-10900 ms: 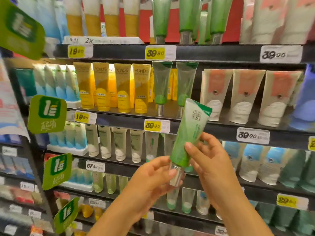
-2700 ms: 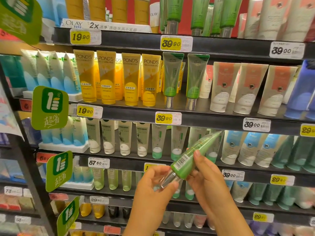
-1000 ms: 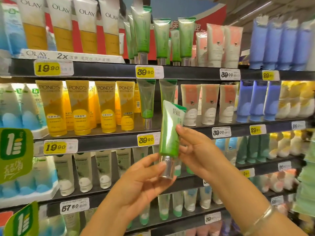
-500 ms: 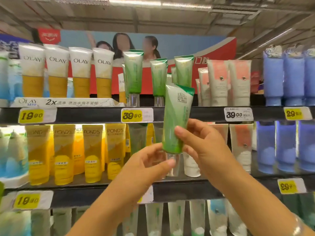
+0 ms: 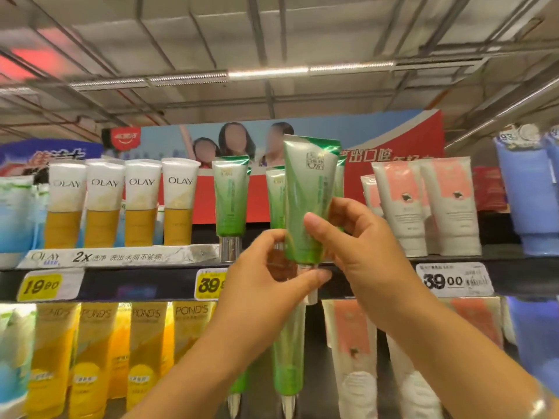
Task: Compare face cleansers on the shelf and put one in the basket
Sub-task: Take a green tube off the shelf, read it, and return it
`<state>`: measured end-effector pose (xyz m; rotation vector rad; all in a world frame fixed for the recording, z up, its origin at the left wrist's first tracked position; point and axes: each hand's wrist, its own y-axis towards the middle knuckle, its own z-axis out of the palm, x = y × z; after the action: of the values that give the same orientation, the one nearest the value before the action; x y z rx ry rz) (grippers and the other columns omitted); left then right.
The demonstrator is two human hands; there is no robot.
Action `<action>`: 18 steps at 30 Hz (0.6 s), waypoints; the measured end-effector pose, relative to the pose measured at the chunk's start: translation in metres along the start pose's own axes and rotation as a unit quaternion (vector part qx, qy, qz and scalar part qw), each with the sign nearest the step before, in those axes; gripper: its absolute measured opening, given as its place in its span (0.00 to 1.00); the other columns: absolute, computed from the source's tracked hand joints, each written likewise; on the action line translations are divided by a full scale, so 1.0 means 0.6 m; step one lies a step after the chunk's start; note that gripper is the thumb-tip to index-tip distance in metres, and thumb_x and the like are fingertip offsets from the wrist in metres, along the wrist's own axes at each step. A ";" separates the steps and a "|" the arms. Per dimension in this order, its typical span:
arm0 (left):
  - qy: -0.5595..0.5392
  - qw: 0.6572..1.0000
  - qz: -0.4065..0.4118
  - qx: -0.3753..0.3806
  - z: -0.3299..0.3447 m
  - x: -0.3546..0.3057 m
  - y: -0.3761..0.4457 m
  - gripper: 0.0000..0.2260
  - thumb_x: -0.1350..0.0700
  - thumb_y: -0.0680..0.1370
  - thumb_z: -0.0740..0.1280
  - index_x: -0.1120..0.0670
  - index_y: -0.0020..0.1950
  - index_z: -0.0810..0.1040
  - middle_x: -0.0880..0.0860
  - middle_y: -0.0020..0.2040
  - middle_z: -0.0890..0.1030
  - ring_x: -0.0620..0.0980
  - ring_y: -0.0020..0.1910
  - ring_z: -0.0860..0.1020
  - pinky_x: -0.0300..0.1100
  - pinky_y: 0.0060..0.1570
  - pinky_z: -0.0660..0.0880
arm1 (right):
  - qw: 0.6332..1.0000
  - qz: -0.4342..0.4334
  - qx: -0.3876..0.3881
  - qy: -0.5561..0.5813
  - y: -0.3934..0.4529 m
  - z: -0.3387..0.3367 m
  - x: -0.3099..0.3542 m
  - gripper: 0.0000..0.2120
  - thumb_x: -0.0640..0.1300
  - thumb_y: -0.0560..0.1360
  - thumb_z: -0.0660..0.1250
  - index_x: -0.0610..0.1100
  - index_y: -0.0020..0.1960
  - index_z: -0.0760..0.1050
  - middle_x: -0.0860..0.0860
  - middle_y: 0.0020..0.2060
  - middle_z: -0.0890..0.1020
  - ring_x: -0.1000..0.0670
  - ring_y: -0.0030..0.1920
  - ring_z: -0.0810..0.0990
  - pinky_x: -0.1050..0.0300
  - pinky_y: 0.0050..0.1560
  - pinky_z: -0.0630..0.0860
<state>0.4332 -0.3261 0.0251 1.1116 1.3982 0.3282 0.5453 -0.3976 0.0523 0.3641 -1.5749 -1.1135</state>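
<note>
Both hands are holding a green cleanser tube (image 5: 308,201) upright before the top shelf (image 5: 136,284): the left hand (image 5: 266,285) is pinching its cap end, the right hand (image 5: 363,246) is gripping its body, beside the shelved green tubes (image 5: 230,201).

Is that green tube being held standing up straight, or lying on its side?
Upright. The green tube stands nearly vertical, crimped end up and cap end down, held between the left hand and right hand before the top shelf.
</note>
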 end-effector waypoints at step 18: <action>0.029 0.999 0.001 -0.035 -0.005 0.007 0.102 0.16 0.56 0.67 0.77 0.49 0.51 0.77 0.48 0.41 0.84 0.44 0.40 0.82 0.43 0.44 0.80 | 0.987 -0.040 -0.041 -0.148 0.079 -0.045 0.004 0.09 0.42 0.73 0.69 0.51 0.52 0.75 0.52 0.49 0.81 0.53 0.52 0.80 0.59 0.49 0.80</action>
<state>0.4564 -0.2916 0.0699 1.0531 1.4268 0.4117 0.5833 -0.3877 0.0898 0.2155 -1.7788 -1.3382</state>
